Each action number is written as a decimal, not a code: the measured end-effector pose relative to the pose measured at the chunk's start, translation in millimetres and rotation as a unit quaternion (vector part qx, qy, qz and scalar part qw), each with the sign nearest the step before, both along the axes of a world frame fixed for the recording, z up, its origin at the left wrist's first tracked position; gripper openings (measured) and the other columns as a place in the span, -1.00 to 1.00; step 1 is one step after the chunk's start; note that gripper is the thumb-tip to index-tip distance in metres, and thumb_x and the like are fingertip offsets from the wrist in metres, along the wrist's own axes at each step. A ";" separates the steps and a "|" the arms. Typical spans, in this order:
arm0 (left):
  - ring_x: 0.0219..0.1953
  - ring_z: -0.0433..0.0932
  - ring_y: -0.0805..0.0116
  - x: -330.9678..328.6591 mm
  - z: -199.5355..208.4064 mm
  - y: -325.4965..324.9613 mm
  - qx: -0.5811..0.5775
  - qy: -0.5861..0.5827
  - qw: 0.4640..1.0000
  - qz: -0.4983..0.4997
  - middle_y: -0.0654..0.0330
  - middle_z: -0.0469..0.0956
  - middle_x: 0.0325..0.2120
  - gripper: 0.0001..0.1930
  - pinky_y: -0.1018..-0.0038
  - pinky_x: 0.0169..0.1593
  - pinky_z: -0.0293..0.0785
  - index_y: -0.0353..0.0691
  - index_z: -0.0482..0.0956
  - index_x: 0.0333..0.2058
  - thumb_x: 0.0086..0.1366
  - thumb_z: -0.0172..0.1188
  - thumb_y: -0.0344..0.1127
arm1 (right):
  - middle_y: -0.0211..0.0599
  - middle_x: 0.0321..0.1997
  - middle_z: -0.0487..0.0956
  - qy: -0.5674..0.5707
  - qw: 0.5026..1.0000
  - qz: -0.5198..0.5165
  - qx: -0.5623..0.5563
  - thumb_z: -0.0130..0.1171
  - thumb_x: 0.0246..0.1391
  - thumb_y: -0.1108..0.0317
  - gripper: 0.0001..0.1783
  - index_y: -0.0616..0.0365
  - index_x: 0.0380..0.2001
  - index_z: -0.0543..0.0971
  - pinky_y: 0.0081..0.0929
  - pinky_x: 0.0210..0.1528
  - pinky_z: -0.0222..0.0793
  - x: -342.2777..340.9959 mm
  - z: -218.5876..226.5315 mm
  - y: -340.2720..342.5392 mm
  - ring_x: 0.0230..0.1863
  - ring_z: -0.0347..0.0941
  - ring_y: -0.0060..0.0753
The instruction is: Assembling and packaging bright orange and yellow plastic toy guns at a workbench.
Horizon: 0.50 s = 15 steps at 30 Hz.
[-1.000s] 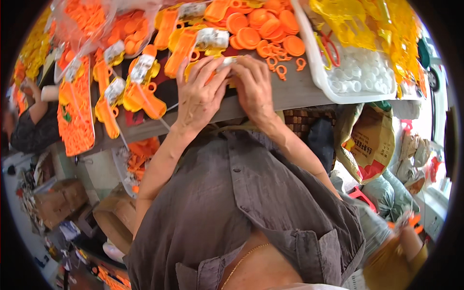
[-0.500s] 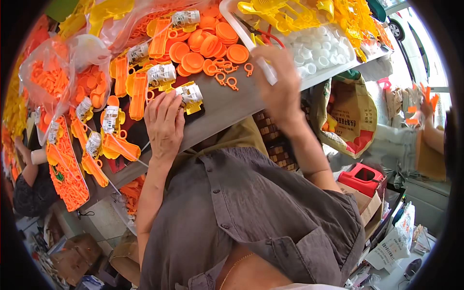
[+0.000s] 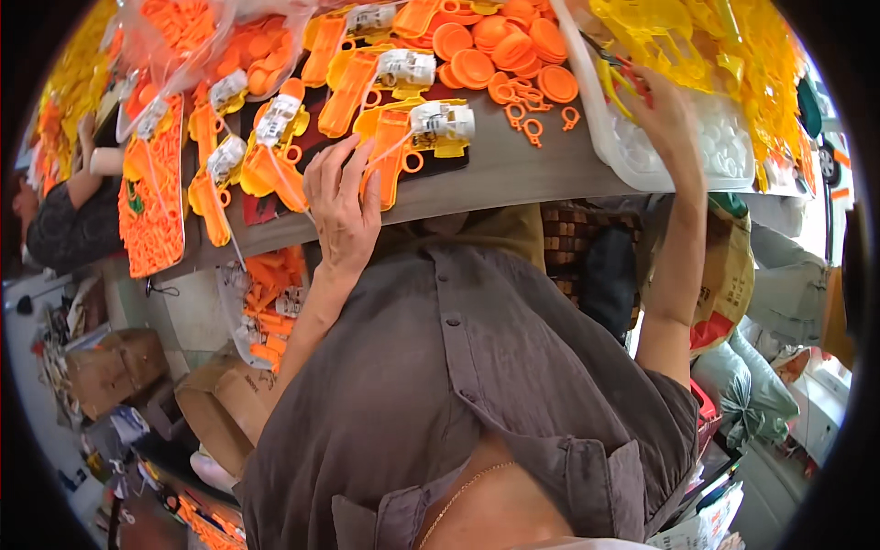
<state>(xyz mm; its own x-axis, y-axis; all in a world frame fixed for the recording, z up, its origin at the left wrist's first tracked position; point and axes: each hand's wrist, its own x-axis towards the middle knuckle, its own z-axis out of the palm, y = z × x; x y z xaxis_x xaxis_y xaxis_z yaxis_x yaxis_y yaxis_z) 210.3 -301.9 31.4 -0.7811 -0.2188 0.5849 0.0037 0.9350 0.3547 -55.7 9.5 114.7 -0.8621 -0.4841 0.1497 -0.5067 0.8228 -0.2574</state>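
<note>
My left hand [image 3: 344, 206] rests at the table's front edge, its fingers stretched out and slightly apart. Its fingertips lie against the orange handle [image 3: 389, 170] of a toy assembly with a yellow shell and a printed white barrel [image 3: 443, 121]. A thin pale strip runs from the barrel toward those fingers. Over the white tray [image 3: 587, 101], my right hand [image 3: 662, 115] is closed around red-handled pliers [image 3: 626, 71], partly hidden by the fingers. A curved yellow piece [image 3: 612, 92] shows beside them; whether it is held, I cannot tell.
Similar assemblies [image 3: 275, 124] stand along the table to the left. Orange discs [image 3: 472, 69] and small ring clips [image 3: 524, 110] lie between them and the tray. White caps [image 3: 720, 137] and yellow shells [image 3: 669, 37] fill the tray. Another person's arm [image 3: 82, 179] shows at far left.
My right hand has gone from above the table edge into the tray, onto the pliers. The left hand has shifted from the barrel to the orange handle. The whole view has swung.
</note>
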 end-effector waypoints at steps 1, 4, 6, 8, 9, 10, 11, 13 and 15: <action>0.12 0.39 0.12 8.2 0.5 1.5 0.020 -0.025 0.999 0.022 0.18 0.48 0.05 -0.62 0.17 0.28 0.17 -0.17 0.52 0.08 0.27 0.22 -0.36 | -0.05 -0.19 0.64 0.009 1.000 0.015 -0.023 0.24 0.05 0.28 -0.55 0.18 0.03 0.54 -0.31 -0.11 0.45 -0.1 3.2 5.7 -0.21 0.57 -0.10; 0.05 0.43 0.17 21.3 -7.0 1.7 0.052 -0.060 0.996 0.048 0.22 0.50 -0.01 -0.62 0.17 0.26 0.18 -0.15 0.54 0.05 0.25 0.26 -0.32 | -0.13 -0.22 0.65 -0.029 0.999 0.012 -0.019 0.24 0.09 0.30 -0.59 0.24 -0.01 0.55 -0.38 -0.12 0.44 14.8 29.9 4.2 -0.23 0.58 -0.28; 0.01 0.45 0.23 17.2 -11.1 4.2 0.010 -0.052 0.998 0.046 0.25 0.52 -0.06 -0.58 0.17 0.26 0.17 -0.11 0.52 0.08 0.23 0.29 -0.30 | -0.22 -0.23 0.64 -0.093 0.995 0.009 -0.046 0.22 0.12 0.31 -0.62 0.27 -0.01 0.55 -0.46 -0.13 0.44 10.6 32.8 20.5 -0.21 0.55 -0.47; -0.02 0.46 0.27 8.1 -12.7 8.7 0.001 -0.041 0.998 0.043 0.26 0.53 -0.10 -0.56 0.19 0.26 0.16 -0.08 0.50 0.11 0.24 0.29 -0.28 | -0.34 -0.15 0.62 -0.078 0.996 0.004 -0.048 0.24 0.17 0.29 -0.57 0.31 0.04 0.51 -0.53 -0.15 0.42 14.0 25.1 30.5 -0.17 0.51 -0.57; -0.03 0.47 0.28 2.9 -12.1 12.5 0.009 -0.054 0.998 0.038 0.26 0.53 -0.10 -0.57 0.20 0.26 0.15 -0.09 0.50 0.10 0.25 0.28 -0.27 | -0.39 -0.15 0.58 -0.094 0.984 0.001 -0.150 0.25 0.18 0.20 -0.50 0.32 0.07 0.49 -0.59 -0.15 0.38 22.2 20.5 31.0 -0.18 0.48 -0.59; -0.03 0.47 0.30 -1.0 -11.2 13.8 0.016 -0.066 0.997 0.031 0.26 0.53 -0.11 -0.58 0.21 0.27 0.13 -0.09 0.51 0.10 0.26 0.26 -0.26 | -0.43 -0.14 0.55 -0.108 0.962 -0.001 -0.251 0.26 0.19 0.10 -0.42 0.34 0.10 0.46 -0.65 -0.16 0.33 30.4 19.6 32.9 -0.19 0.45 -0.61; -0.06 0.49 0.34 -3.7 -10.2 12.9 0.020 -0.057 0.998 0.029 0.28 0.54 -0.14 -0.58 0.23 0.26 0.11 -0.09 0.49 0.12 0.29 0.24 -0.23 | -0.43 -0.14 0.55 -0.106 0.963 -0.004 -0.249 0.26 0.19 0.10 -0.42 0.34 0.10 0.46 -0.65 -0.16 0.33 43.0 19.7 36.5 -0.19 0.45 -0.61; -0.08 0.49 0.35 -1.1 -3.5 11.5 0.045 -0.068 0.996 0.041 0.29 0.54 -0.17 -0.57 0.24 0.25 0.11 -0.08 0.48 0.14 0.30 0.23 -0.24 | -0.50 -0.21 0.43 -0.222 0.910 0.029 -0.349 0.17 0.18 -0.18 -0.20 0.36 0.16 0.39 -0.72 -0.19 0.21 92.0 29.3 20.2 -0.23 0.34 -0.69; -0.13 0.50 0.35 13.5 -5.8 1.9 0.070 -0.089 0.991 0.073 0.32 0.55 -0.25 -0.55 0.25 0.22 0.12 -0.06 0.45 0.18 0.31 0.21 -0.26 | -0.50 -0.32 0.33 -0.335 0.794 0.083 -0.500 -0.02 0.04 -0.55 0.07 0.39 0.10 0.37 -0.67 -0.28 0.14 135.3 5.5 -6.4 -0.32 0.25 -0.65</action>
